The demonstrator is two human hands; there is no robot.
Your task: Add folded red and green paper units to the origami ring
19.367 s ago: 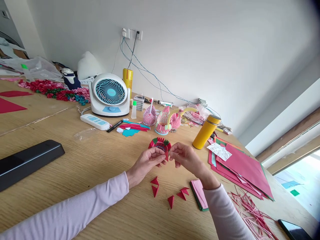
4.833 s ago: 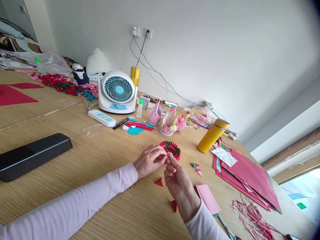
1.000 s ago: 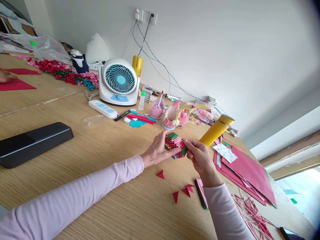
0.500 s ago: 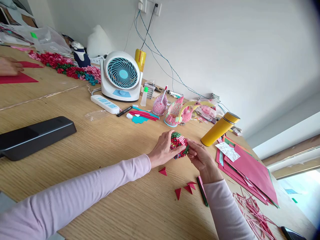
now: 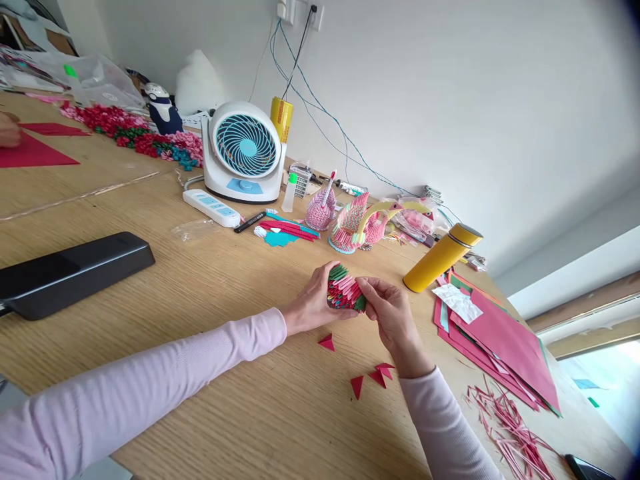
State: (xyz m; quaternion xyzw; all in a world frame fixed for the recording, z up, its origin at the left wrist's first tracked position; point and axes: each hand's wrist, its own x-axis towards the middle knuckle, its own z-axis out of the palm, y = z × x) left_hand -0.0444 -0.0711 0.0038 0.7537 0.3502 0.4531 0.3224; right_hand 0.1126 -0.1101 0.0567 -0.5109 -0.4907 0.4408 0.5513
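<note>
My left hand [image 5: 309, 301] is wrapped around a small folded-paper model [image 5: 344, 289], built of many green, pink, red and blue pieces. The thumb is behind its top and the fingers are under its lower side. At the model's right edge, my right hand [image 5: 393, 310] pinches with thumb and forefinger. Whether a loose piece sits in that pinch is hidden. Below the hands, red folded-paper triangles lie on the wooden table [image 5: 240, 413]: a single triangle [image 5: 327, 342], a close pair [image 5: 381, 375] and another triangle [image 5: 357, 387].
Beyond the hands stand a folded-paper swan [image 5: 345, 227], a white fan [image 5: 245, 153] and a power strip [image 5: 212, 207]. A yellow flask [image 5: 440, 259] and red paper sheets [image 5: 505, 340] are at right, with paper strips [image 5: 515, 433] nearer. Left are a black case [image 5: 75, 270] and another person's hand [image 5: 9, 130].
The model has moved slightly left and turned, showing more pink rows. My right hand has shifted from cupping its side to a fingertip pinch. The other person's hand has moved left.
</note>
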